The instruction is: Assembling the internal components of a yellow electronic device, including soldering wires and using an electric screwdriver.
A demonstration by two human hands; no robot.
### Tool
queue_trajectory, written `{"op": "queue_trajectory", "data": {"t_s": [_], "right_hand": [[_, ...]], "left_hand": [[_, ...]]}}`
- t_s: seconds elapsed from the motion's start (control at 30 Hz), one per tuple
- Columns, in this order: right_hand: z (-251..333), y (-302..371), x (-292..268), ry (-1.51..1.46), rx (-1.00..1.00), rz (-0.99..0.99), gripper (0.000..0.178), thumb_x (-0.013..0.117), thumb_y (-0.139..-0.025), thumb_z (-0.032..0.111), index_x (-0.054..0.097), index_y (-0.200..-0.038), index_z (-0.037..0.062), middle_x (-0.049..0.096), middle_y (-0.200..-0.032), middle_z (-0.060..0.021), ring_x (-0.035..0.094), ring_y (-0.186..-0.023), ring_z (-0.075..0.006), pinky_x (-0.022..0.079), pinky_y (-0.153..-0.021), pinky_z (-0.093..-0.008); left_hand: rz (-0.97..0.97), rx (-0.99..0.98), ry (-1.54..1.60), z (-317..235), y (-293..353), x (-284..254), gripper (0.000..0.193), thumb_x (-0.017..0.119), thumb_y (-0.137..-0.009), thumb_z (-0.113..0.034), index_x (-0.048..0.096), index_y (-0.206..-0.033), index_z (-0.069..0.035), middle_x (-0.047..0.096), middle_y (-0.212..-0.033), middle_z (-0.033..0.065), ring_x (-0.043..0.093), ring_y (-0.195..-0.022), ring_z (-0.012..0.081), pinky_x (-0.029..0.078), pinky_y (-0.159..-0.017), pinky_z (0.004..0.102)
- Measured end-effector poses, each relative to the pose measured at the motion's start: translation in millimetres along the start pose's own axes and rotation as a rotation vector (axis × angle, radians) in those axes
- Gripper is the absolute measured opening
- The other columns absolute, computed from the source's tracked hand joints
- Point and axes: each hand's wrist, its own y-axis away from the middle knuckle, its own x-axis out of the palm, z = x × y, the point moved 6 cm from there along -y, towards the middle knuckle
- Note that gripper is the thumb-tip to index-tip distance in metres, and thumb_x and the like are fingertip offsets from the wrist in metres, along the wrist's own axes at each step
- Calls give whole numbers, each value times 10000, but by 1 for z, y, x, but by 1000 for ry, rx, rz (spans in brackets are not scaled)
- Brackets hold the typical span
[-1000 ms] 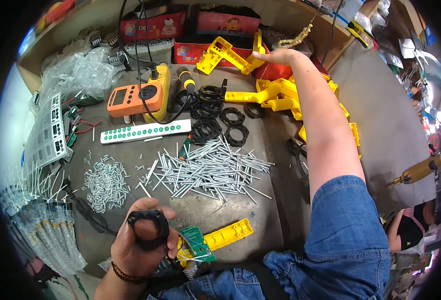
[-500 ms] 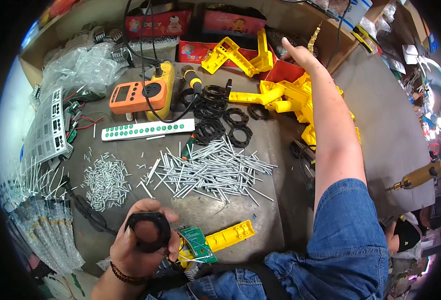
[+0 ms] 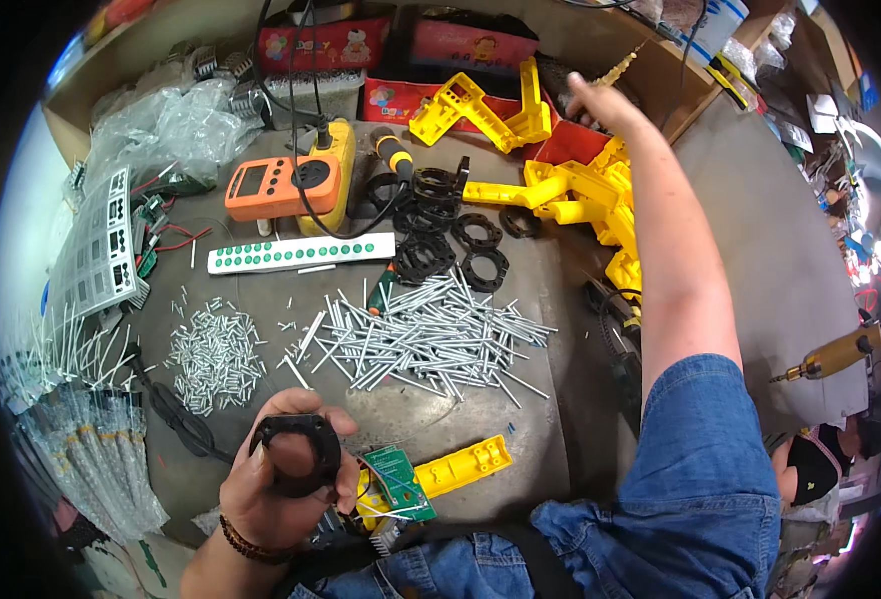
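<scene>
Blue denim sleeve (image 3: 700, 439), brown beaded bracelet (image 3: 245, 545)

Moderate, fairly even light is covering the worktop (image 3: 500, 429), and a soft sheen is forming just below the pile of long metal rods (image 3: 431, 339), which are returning small highlights. White spots are glaring at the right rim. The pale surface (image 3: 31, 230) at the left rim is showing a bluish cast. The black ring (image 3: 329, 454) is rendering dark. The fisheye lens is bending straight edges; corners are falling to black, and peripheral detail is softening.
</scene>
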Motion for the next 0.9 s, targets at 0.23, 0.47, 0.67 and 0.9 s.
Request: {"op": "queue_trajectory", "data": {"t_s": [0.23,0.47,0.67,0.9], "right_hand": [[7,46,-15,-960,-316,142,339,547,-985,133,529,-1322,96,672,-1085,-42,636,-957,-140,499,-895,-310],[89,122,1,-1110,-673,386,414,602,-959,156,471,-1342,73,644,-1054,-56,615,-1007,-141,476,-935,-315],[43,65,-23,166,-246,-248,259,545,-906,172,677,-1100,63,676,-1088,-118,648,-1026,-260,497,-938,-371],[38,-1,30,300,-128,-158,624,438,-940,561,671,-1142,18,628,-1202,-233,561,-1170,-388,432,-1013,-436]], "left_hand": [[39,17,-19,-4,3,4,658,658,-877,-341,353,-1358,-13,526,-1257,265,634,-776,375,525,-606,439],[39,32,-14,-4,4,1,650,648,-885,-343,353,-1361,-11,519,-1248,270,633,-778,379,525,-607,434],[74,27,-13,-4,5,6,646,647,-882,-338,357,-1358,-12,516,-1253,265,634,-785,381,523,-623,427],[86,12,-141,-4,4,8,626,619,-909,-416,370,-1362,-64,523,-1239,223,624,-737,320,512,-532,410]]}}
